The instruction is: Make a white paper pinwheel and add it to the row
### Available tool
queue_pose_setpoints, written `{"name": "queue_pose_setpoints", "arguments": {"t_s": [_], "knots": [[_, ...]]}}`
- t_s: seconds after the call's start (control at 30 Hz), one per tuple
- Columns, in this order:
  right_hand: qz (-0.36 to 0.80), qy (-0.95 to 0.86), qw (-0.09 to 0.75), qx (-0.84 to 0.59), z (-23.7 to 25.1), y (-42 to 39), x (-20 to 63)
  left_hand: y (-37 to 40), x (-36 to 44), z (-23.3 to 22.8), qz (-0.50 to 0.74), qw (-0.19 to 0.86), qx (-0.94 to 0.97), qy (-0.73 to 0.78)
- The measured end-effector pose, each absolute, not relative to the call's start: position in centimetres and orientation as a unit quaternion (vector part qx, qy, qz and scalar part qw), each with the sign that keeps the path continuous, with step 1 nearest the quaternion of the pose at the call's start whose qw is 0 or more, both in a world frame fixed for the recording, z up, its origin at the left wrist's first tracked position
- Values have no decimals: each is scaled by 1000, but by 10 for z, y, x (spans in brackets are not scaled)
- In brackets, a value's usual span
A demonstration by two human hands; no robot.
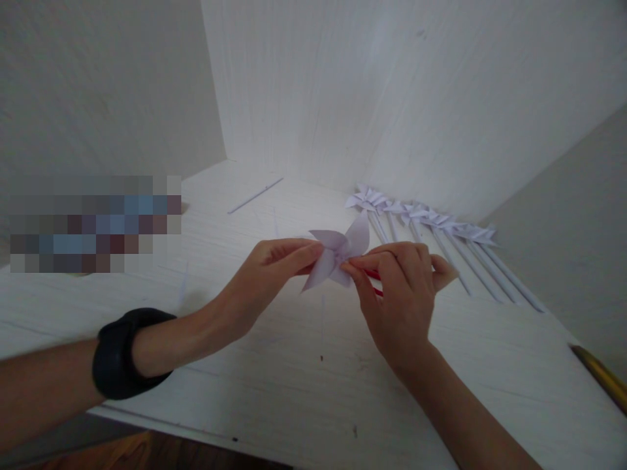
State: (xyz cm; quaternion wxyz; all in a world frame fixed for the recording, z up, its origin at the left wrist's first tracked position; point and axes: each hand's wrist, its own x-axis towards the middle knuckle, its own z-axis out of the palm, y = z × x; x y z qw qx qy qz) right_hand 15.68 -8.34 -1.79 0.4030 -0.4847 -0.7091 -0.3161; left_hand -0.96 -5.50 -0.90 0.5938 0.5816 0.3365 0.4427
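A white paper pinwheel [358, 234] with folded blades is held up over the table between both hands. My left hand [274, 267] comes in from the left, a dark band on its wrist, and pinches the pinwheel's left side between thumb and fingers. At the pinwheel's centre, my right hand [399, 287] has thumb and forefinger pressed together. Something red [376, 283] shows under the right hand's fingers; most of it is hidden, so its kind cannot be made out. Whatever sits between the right fingertips is too small to tell.
Several paper pinwheels on white sticks [453, 260] lie in a row at the back right, against the wall. A thin white stick [255, 195] lies at the back left. A blurred-out patch [98, 225] covers the far left. A yellow object [600, 375] lies at the right edge.
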Motion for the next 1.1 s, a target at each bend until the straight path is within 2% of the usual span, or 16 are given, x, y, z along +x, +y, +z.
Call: {"name": "queue_pose_setpoints", "arguments": {"t_s": [0.17,0.37,0.73,1.1], "knots": [[-266,-694,425,-516,-19,-80,160,-49,-10,-12,453,641,537,307],[-185,-703,454,-515,-20,-81,159,-44,-11,-13,423,598,575,364],[43,-698,491,-520,-16,-80,156,-43,-13,-12,429,571,596,367],[35,-679,492,-543,-20,-80,153,-49,-12,-8,436,510,628,393]]}}
